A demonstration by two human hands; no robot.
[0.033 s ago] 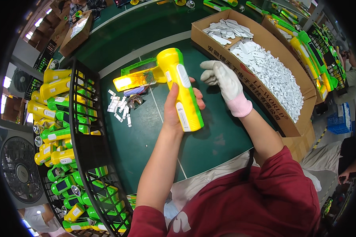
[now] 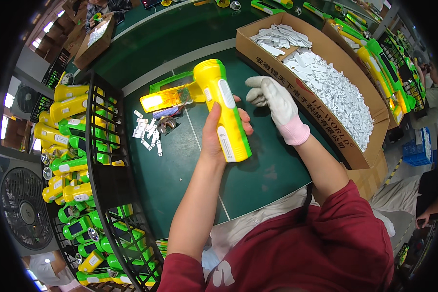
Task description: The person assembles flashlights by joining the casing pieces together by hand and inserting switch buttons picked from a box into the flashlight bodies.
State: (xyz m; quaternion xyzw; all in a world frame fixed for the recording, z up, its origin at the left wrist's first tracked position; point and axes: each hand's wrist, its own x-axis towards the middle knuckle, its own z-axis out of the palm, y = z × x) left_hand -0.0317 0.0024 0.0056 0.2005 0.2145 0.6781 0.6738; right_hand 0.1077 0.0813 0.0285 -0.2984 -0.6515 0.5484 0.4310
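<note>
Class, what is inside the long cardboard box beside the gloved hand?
The cardboard box holds heaped white pieces: longer ones in the far section, smaller ones in the larger, nearer section. What lies under the heaps is covered and cannot be seen.

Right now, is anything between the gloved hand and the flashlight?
Partly: the fingers of the left hand curl round the side of the flashlight facing the gloved hand. Nothing else visible stands in the gap; only green table shows there.
</note>
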